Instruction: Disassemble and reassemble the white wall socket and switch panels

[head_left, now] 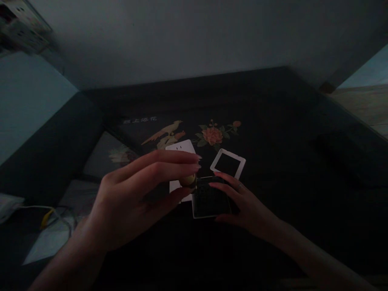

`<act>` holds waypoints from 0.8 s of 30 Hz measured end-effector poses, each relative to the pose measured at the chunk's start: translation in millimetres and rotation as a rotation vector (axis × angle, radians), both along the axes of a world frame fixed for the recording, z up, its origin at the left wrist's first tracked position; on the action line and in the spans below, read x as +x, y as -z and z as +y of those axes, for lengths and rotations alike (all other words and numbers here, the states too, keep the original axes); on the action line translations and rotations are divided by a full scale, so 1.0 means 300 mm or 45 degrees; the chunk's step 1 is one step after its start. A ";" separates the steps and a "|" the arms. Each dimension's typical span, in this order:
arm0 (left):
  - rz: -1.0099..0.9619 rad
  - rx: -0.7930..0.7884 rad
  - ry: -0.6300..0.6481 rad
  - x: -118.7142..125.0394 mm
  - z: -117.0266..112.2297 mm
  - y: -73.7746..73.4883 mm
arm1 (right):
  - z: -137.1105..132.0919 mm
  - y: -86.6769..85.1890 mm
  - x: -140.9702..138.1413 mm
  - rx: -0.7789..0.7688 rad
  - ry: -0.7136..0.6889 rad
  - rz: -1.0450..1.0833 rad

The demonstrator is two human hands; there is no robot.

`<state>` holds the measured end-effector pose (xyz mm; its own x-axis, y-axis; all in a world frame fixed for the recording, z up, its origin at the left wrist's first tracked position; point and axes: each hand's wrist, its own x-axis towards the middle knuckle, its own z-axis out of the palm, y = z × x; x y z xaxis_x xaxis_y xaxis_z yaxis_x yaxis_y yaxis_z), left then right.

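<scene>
Head view: a left hand (127,198) pinches a yellowish handle (188,180) at ten o'clock of a tabletop's black housing (209,204), contents too dark to read; the right hand (242,202), fingers spread, touches it from three. White frame (232,154), one o'clock; socket plate (182,144), eleven.

And the left hand (121,202) wraps the yellowish piece (188,180), hiding most of it and whatever tip it has! Those same fingers block part of the slotted white plate (182,144). Over to the right hand (242,202): it covers the right side of the dark panel (209,198), whose details are lost in shadow, and a corner of the white frame (233,154). Both forearms run off the bottom edge; the wall sockets (26,34) and white adapter (9,206) are clipped at left.
</scene>
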<state>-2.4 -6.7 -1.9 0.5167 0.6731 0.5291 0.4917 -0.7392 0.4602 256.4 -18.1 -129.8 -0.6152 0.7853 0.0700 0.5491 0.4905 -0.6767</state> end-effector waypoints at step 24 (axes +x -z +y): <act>-0.003 -0.009 -0.003 0.006 -0.013 0.005 | 0.000 0.009 0.002 0.015 0.000 0.019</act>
<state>-0.6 -10.8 -3.3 0.5140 0.6780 0.5255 0.4924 -0.7348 0.4664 257.1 -18.0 -132.3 -0.6140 0.7843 0.0883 0.5392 0.4985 -0.6788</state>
